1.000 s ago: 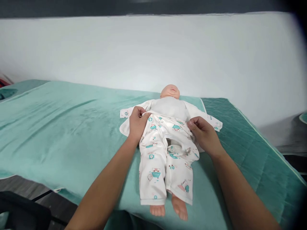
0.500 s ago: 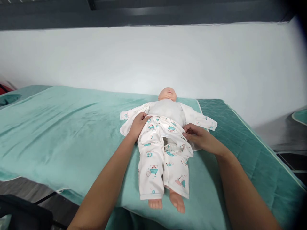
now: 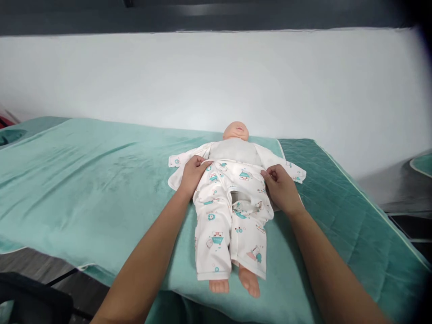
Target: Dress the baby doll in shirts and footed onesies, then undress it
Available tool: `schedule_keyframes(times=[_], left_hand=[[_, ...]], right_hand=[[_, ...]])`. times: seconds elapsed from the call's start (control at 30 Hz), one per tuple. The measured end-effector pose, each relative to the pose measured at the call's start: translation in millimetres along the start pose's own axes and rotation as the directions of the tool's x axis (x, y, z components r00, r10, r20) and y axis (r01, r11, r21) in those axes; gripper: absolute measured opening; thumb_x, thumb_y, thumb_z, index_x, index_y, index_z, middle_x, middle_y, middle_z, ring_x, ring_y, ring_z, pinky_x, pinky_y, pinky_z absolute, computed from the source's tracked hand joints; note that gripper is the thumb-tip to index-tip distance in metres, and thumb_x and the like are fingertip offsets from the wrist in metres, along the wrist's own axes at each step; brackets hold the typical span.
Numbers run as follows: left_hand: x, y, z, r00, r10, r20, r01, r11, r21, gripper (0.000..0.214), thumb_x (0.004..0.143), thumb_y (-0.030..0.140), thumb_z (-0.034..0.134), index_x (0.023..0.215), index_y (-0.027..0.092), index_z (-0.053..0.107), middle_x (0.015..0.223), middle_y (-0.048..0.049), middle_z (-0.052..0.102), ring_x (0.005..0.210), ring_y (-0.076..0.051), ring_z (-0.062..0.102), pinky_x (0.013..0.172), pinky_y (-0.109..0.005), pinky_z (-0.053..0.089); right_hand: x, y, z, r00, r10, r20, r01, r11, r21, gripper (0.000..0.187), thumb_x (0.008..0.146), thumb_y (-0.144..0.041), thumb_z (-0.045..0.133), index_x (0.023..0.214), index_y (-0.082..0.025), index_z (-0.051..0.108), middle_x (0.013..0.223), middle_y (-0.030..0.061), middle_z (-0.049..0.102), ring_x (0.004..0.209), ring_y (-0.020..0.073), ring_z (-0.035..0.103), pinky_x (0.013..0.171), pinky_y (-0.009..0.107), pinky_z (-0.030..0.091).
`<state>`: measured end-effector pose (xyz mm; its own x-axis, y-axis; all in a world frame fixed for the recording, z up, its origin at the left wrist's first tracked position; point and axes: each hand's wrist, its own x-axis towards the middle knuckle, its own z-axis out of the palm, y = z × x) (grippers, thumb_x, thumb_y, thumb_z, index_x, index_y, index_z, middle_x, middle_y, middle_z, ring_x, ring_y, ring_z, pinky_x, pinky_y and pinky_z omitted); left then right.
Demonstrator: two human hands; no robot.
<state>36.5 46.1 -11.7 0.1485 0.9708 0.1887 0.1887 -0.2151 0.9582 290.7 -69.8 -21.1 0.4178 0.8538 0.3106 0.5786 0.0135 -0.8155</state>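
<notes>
A baby doll [image 3: 235, 150] lies on its back, head away from me, with its bare feet toward me. Printed white baby pants [image 3: 214, 216] cover its legs and reach up over the hips, leaving a gap at the crotch. My left hand [image 3: 195, 174] pinches the waistband at the left hip. At the right hip, my right hand [image 3: 281, 186] grips the other end of the waistband between thumb and fingers. A white baby shirt [image 3: 286, 167] lies spread open, its sleeves out to both sides and the doll's grey-white torso showing between.
A light green sheet [image 3: 84, 189] covers the bed, and a darker quilted cover [image 3: 340, 216] shows on the right. Behind stands a white wall [image 3: 202, 81]. A black object [image 3: 33, 299] is at the lower left, above the grey floor [image 3: 33, 265].
My right hand has moved up and pulled the right side of the waistband higher, so the waistband now lies straighter across the belly. The left hand stays at its side of the waistband.
</notes>
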Motion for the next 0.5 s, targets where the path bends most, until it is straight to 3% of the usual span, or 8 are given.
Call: schedule_keyframes(times=[0.2,0.33,0.5], left_hand=[[0,1,-9.8,0.945,-0.062,0.322,0.112,0.984,-0.14,0.032,0.078,0.05,0.068,0.083,0.02,0.059,0.073,0.0033,0.056,0.066,-0.012,0.049,0.059,-0.023,0.037],[0,4,-19.6,0.896,-0.09,0.434,0.168,0.975,-0.146,0.034,0.079,0.052,0.066,0.087,0.019,0.062,0.08,0.0011,0.059,0.07,-0.012,0.051,0.063,-0.023,0.041],[1,4,-28.0,0.849,-0.09,0.521,0.239,0.944,-0.227,0.035,0.078,0.052,0.069,0.091,0.02,0.065,0.086,-0.0004,0.06,0.071,-0.012,0.052,0.065,-0.024,0.042]], right_hand=[[0,6,-4,0.95,0.099,0.297,-0.162,0.967,0.197,0.03,0.085,-0.055,0.059,0.085,-0.025,0.056,0.064,-0.0043,0.055,0.055,0.0137,0.046,0.053,0.027,0.036],[0,7,-11,0.914,0.045,0.402,-0.192,0.923,0.333,0.029,0.082,-0.05,0.066,0.09,-0.024,0.055,0.074,-0.0031,0.059,0.063,0.0133,0.051,0.056,0.025,0.039],[-3,3,-16,0.878,0.028,0.478,-0.223,0.907,0.358,0.026,0.08,-0.043,0.07,0.091,-0.023,0.058,0.084,-0.0004,0.065,0.074,0.0147,0.058,0.066,0.027,0.045]])
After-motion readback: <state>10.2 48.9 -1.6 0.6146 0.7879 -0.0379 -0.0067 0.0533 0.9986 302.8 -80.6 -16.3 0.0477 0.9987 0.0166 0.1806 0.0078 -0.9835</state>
